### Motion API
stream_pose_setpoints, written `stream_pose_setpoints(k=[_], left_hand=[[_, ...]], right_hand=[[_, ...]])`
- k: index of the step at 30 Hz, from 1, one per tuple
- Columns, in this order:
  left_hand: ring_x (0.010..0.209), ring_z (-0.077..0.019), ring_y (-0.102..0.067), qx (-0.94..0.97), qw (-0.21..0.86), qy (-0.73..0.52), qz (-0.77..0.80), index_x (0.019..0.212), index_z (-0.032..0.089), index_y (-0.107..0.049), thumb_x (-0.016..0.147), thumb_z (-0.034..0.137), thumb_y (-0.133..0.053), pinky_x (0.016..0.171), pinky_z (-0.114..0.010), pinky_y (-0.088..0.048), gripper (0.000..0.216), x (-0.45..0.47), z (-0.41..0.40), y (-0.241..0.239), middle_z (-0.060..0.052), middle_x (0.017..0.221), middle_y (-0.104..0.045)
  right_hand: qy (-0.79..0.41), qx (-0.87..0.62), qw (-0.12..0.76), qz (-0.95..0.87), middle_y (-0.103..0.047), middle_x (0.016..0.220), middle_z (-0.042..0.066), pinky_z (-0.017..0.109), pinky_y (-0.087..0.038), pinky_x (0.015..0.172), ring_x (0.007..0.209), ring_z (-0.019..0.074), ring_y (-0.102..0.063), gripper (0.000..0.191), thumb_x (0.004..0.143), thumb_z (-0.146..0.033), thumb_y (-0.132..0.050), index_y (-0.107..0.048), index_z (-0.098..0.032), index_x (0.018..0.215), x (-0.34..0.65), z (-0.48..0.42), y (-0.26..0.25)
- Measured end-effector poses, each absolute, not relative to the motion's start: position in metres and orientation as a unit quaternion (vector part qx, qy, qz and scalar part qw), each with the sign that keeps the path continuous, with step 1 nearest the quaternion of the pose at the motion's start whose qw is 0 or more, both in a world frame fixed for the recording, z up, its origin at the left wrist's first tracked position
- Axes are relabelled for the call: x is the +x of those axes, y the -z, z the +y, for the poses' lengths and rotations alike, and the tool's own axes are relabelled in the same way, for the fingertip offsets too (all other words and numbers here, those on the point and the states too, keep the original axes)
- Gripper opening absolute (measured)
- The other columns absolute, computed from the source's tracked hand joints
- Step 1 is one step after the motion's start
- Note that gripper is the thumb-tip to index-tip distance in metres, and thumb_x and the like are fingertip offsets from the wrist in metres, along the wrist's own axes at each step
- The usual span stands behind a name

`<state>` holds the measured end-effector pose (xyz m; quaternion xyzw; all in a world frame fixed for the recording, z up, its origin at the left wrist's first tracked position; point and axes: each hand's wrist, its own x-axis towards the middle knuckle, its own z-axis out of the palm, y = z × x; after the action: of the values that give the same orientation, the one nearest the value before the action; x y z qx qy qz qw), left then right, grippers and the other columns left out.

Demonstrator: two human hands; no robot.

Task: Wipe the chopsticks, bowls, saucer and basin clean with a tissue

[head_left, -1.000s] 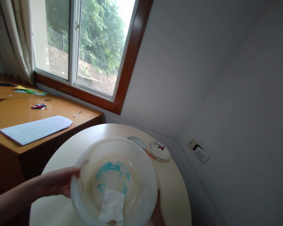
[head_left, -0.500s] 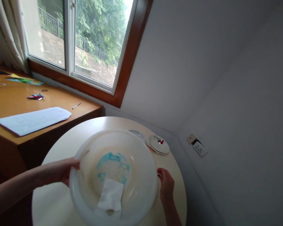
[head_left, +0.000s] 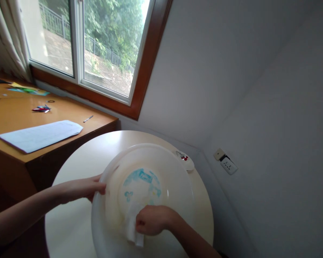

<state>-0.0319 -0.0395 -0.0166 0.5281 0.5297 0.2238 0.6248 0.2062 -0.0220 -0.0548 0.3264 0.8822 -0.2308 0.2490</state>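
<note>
The right hand [head_left: 150, 220] is now moved from the rim down into the basin [head_left: 177, 181] and closed on the white cloth [head_left: 131, 229] at its bottom; the rim is pinched by the left hand [head_left: 82, 188], above the round table [head_left: 78, 161], so wiping appears begun

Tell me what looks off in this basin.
A patchy blue smear with yellowish flecks stains the bottom of the white basin, just beyond the tissue under the right hand. Nothing looks spilled or broken.
</note>
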Motion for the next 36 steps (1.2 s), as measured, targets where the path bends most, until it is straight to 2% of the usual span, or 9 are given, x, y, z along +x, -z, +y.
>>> stream_pose_setpoints(k=[2, 5, 8, 11, 14, 19, 23, 32, 36], left_hand=[[0.091, -0.0286, -0.065, 0.554, 0.602, -0.211, 0.535, 0.123, 0.02, -0.053, 0.059, 0.028, -0.049, 0.07, -0.031, -0.053, 0.065, -0.031, -0.04, 0.016, -0.005, 0.093, -0.071], [0.102, -0.0297, -0.06, 0.601, 0.556, -0.201, 0.538, 0.119, 0.02, -0.056, 0.061, 0.029, -0.05, 0.083, -0.033, -0.05, 0.059, -0.031, -0.038, 0.015, -0.004, 0.099, -0.07], [0.111, -0.0291, -0.054, 0.636, 0.546, -0.204, 0.506, 0.116, 0.021, -0.057, 0.058, 0.024, -0.048, 0.095, -0.033, -0.042, 0.059, -0.029, -0.035, 0.012, -0.001, 0.102, -0.07], [0.109, -0.0297, -0.054, 0.639, 0.562, -0.21, 0.481, 0.117, 0.018, -0.056, 0.058, 0.023, -0.045, 0.094, -0.033, -0.043, 0.061, -0.024, -0.034, 0.012, -0.001, 0.102, -0.07], [0.107, -0.0291, -0.055, 0.64, 0.57, -0.22, 0.466, 0.117, 0.016, -0.055, 0.059, 0.024, -0.045, 0.091, -0.031, -0.044, 0.059, -0.02, -0.035, 0.014, -0.002, 0.105, -0.069], [0.108, -0.0296, -0.055, 0.651, 0.57, -0.221, 0.451, 0.118, 0.019, -0.055, 0.059, 0.025, -0.047, 0.092, -0.03, -0.044, 0.06, -0.016, -0.04, 0.016, 0.0, 0.107, -0.068], [0.109, -0.0298, -0.055, 0.63, 0.591, -0.223, 0.452, 0.124, 0.021, -0.051, 0.056, 0.024, -0.048, 0.088, -0.029, -0.046, 0.068, -0.016, -0.044, 0.014, 0.001, 0.109, -0.068], [0.124, -0.0308, -0.042, 0.663, 0.566, -0.226, 0.434, 0.139, 0.026, -0.036, 0.059, 0.03, -0.048, 0.096, -0.033, -0.041, 0.08, -0.017, -0.044, 0.008, 0.002, 0.118, -0.064], [0.128, -0.0314, -0.037, 0.67, 0.557, -0.221, 0.438, 0.138, 0.026, -0.038, 0.062, 0.031, -0.048, 0.096, -0.033, -0.041, 0.077, -0.018, -0.043, 0.012, 0.002, 0.115, -0.066]], right_hand=[[0.278, 0.338, 0.261, 0.861, -0.068, 0.071, 0.006, 0.025, -0.044, 0.064, 0.072, 0.0188, -0.064, 0.02, 0.077, -0.016, -0.049, -0.068, -0.015, 0.073, 0.197, -0.014, 0.069], [0.456, 0.372, 0.221, 0.778, -0.058, 0.055, -0.002, 0.022, -0.045, 0.062, 0.057, 0.0115, -0.059, 0.021, 0.077, -0.011, -0.043, -0.06, -0.017, 0.066, 0.186, -0.004, 0.082], [0.614, 0.397, 0.139, 0.668, -0.055, 0.052, -0.004, 0.021, -0.046, 0.061, 0.049, 0.0083, -0.055, 0.018, 0.077, -0.011, -0.04, -0.054, -0.017, 0.069, 0.179, 0.002, 0.091], [0.703, 0.391, 0.033, 0.593, -0.06, 0.058, -0.004, 0.023, -0.047, 0.064, 0.054, 0.0086, -0.059, 0.01, 0.076, -0.014, -0.048, -0.052, -0.018, 0.085, 0.173, 0.008, 0.096], [0.733, 0.38, -0.074, 0.56, -0.064, 0.065, -0.002, 0.025, -0.048, 0.067, 0.06, 0.0105, -0.063, 0.025, 0.074, -0.019, -0.057, -0.048, -0.018, 0.098, 0.169, 0.017, 0.094], [0.687, 0.425, -0.209, 0.552, -0.065, 0.068, -0.001, 0.027, -0.05, 0.067, 0.061, 0.0124, -0.065, 0.025, 0.078, -0.025, -0.057, -0.044, -0.018, 0.098, 0.166, 0.039, 0.081], [0.63, 0.467, -0.256, 0.566, -0.063, 0.064, -0.002, 0.025, -0.051, 0.062, 0.058, 0.012, -0.065, 0.016, 0.084, -0.023, -0.05, -0.043, -0.018, 0.097, 0.176, 0.059, 0.068], [0.356, 0.614, -0.19, 0.678, -0.06, 0.064, -0.001, 0.023, -0.05, 0.056, 0.055, 0.0107, -0.061, 0.019, 0.087, -0.013, -0.032, -0.043, -0.017, 0.101, 0.229, 0.071, 0.063], [0.227, 0.651, -0.137, 0.711, -0.065, 0.089, 0.012, 0.033, -0.047, 0.075, 0.082, 0.0196, -0.064, 0.019, 0.085, -0.012, -0.039, -0.048, -0.016, 0.102, 0.249, 0.062, 0.063]])
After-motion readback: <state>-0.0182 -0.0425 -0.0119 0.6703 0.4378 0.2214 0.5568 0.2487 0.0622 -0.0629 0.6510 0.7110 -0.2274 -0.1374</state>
